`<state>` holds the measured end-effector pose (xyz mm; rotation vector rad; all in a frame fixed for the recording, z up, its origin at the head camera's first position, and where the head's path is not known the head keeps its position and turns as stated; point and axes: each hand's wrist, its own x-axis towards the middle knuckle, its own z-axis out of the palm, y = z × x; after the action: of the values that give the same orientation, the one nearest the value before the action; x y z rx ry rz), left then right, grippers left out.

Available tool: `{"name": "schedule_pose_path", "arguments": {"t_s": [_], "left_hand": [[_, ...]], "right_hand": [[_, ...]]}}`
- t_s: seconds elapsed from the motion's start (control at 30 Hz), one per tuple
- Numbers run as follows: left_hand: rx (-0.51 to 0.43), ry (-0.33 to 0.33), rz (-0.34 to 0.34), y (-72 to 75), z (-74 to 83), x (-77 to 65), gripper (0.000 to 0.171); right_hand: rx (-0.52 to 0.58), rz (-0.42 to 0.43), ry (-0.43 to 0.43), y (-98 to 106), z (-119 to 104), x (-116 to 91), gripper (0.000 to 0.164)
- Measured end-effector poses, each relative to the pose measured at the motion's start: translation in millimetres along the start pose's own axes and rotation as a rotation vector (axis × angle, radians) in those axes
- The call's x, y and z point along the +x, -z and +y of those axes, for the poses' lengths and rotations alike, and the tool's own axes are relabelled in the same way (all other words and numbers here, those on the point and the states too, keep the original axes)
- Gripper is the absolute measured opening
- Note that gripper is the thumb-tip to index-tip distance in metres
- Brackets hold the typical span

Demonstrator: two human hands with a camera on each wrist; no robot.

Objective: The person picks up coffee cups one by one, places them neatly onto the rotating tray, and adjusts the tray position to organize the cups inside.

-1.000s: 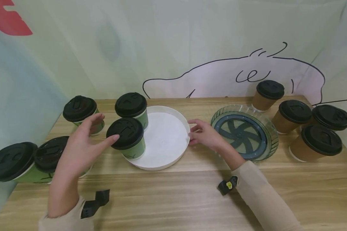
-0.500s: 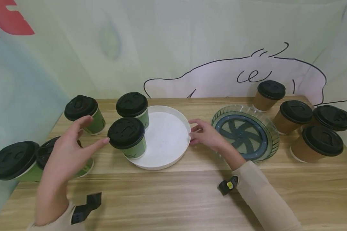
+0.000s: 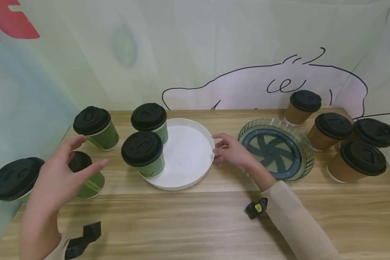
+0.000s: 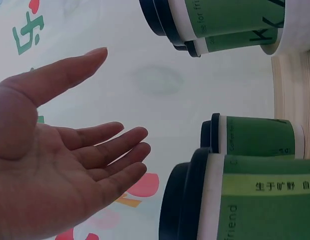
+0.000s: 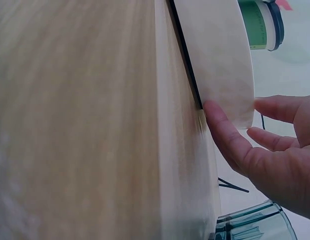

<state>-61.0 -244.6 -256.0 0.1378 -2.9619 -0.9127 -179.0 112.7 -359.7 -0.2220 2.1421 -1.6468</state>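
My left hand (image 3: 60, 177) is held over the left side of the table with its thumb and fingers spread, holding nothing. Just past it stands a green paper cup (image 3: 94, 184) with a black lid, partly hidden by the hand. Another green cup (image 3: 104, 137) stands farther back, and a third, with its lid (image 3: 16, 177) showing, is at the far left. Two green cups, a front one (image 3: 151, 168) and a back one (image 3: 162, 133), stand on the left part of a round white tray (image 3: 188, 159). My right hand (image 3: 230, 151) grips the tray's right rim between thumb and fingers.
Right of the tray sits a clear ribbed round dish (image 3: 307, 159) with a blue pinwheel-pattern base. Several brown cups (image 3: 341, 168) with black lids are grouped at the table's right. A printed cloth backdrop (image 3: 195, 54) rises behind the wooden table (image 3: 182, 224).
My left hand has moved left and toward me, away from the cups on the tray, uncovering more of the green cup behind it. My right hand stays at the tray's rim.
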Motion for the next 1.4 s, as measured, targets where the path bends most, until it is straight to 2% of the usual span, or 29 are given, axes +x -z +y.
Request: {"name": "schedule_pose_path", "arguments": {"t_s": [0.47, 0.73, 0.83, 1.03, 1.13, 1.23, 1.4], "left_hand": [[0.030, 0.086, 0.027, 3.7, -19.1, -7.1, 0.088], [0.063, 0.113, 0.032, 6.5, -30.1, -11.0, 0.087], [0.085, 0.141, 0.029, 5.0, -49.3, -6.1, 0.091], [0.113, 0.167, 0.056, -6.1, -106.4, 12.2, 0.106], [0.100, 0.174, 0.056, -9.1, -124.7, 17.8, 0.110], [0.102, 0.181, 0.054, -9.9, -132.6, 19.8, 0.111], [0.111, 0.185, 0.050, -9.6, -130.6, 19.0, 0.113]], "right_hand": [[0.009, -0.003, 0.008, 0.5, 1.3, 0.8, 0.051], [0.014, -0.004, 0.012, 0.7, 0.4, -0.5, 0.050], [0.015, -0.004, 0.011, 0.6, 0.3, -0.7, 0.050], [0.029, -0.001, 0.018, 0.2, -0.2, 0.1, 0.050], [0.034, -0.001, 0.023, -0.4, -0.3, 0.6, 0.049], [0.029, 0.001, 0.020, -0.8, -0.3, 0.7, 0.049], [0.021, 0.004, 0.014, -0.9, -0.5, -0.3, 0.049]]}}
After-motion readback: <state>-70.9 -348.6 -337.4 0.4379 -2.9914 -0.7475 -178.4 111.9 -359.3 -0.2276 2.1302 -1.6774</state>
